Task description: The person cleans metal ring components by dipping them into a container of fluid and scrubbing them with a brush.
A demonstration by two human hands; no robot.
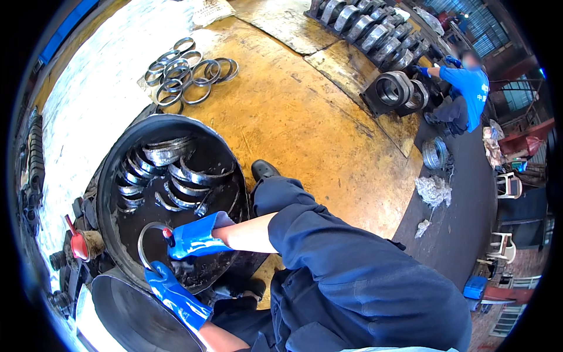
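Observation:
My left hand [171,288], in a long blue rubber glove, is closed on the lower end of a curved metal ring [141,242]. The ring stands tilted over a large round dark basin [230,154]. My right hand [198,237], gloved alike, is closed around a small red-ended tool [168,234]. The tool's tip is close to the upper part of the ring; whether they touch, I cannot tell. In the basin lie several shiny, wet-looking curved metal pieces [186,189], partly sunk in dark liquid.
Loose metal rings [196,76] lie on the yellow stained floor beyond the basin. A second round vessel [138,314] adjoins it. A red container [78,245] stands at left. At upper right, a co-worker in blue [472,88] crouches beside rows of heavy metal parts [375,36].

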